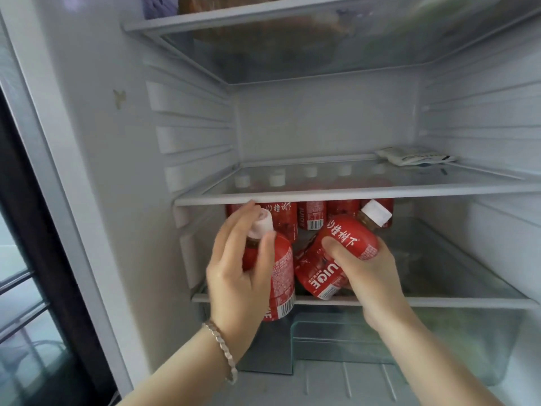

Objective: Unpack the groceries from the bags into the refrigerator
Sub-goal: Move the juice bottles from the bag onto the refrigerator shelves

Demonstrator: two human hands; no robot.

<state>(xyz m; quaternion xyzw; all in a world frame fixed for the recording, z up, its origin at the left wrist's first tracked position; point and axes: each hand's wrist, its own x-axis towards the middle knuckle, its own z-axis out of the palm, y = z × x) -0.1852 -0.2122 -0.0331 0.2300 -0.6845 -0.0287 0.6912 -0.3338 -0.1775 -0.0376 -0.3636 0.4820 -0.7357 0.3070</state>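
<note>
I look into the open refrigerator. My left hand [238, 276] grips an upright red juice bottle [281, 276] with a white cap, at the front left of the lower glass shelf [439, 301]. My right hand [366, 273] holds a second red juice bottle [342, 250], tilted with its white cap up and to the right, above the same shelf. Behind them, a row of several red juice bottles [311, 215] stands at the back of that shelf, their white caps showing through the glass above.
The middle glass shelf [351, 193] carries only a flat white packet [415, 156] at its back right. The top shelf [263, 17] holds blurred bagged items. A clear crisper drawer [380, 341] sits below. The refrigerator's left wall [96, 171] and a dark door edge lie left.
</note>
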